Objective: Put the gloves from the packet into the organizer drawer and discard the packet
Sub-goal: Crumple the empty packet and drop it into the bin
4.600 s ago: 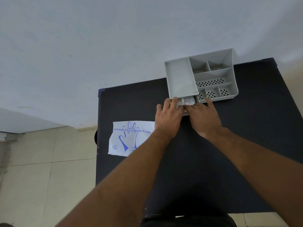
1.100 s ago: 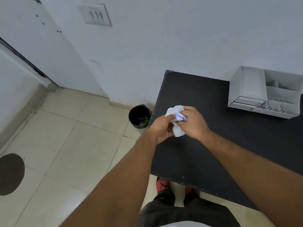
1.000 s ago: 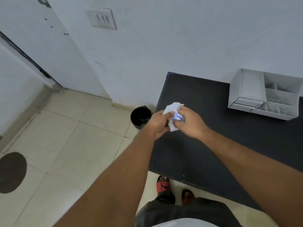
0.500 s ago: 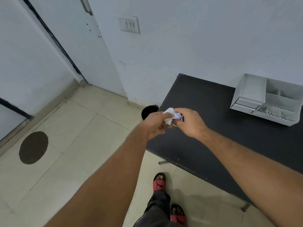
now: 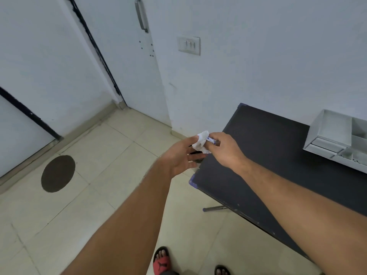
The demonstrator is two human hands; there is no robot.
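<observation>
The empty glove packet (image 5: 201, 141) is crumpled into a small white wad with blue print. My right hand (image 5: 224, 150) pinches it between thumb and fingers. My left hand (image 5: 181, 157) is beside it with fingers spread, its fingertips touching the wad's left side. Both hands hover over the table's left edge, above the black bin (image 5: 196, 155), which is almost fully hidden behind them. The grey organizer (image 5: 329, 133) stands at the far right of the black table (image 5: 268, 155), its drawer pushed in. The gloves are not visible.
A white door (image 5: 129, 56) with a handle and a wall switch plate (image 5: 189, 45) lie ahead. The tiled floor (image 5: 99, 155) carries a dark round patch (image 5: 58, 173). My feet in red sandals (image 5: 161, 262) stand at the bottom beside the table's near edge.
I have turned left and stepped away from the table. The hands carried the crumpled packet past the table's left edge, over the bin, and my left hand has opened.
</observation>
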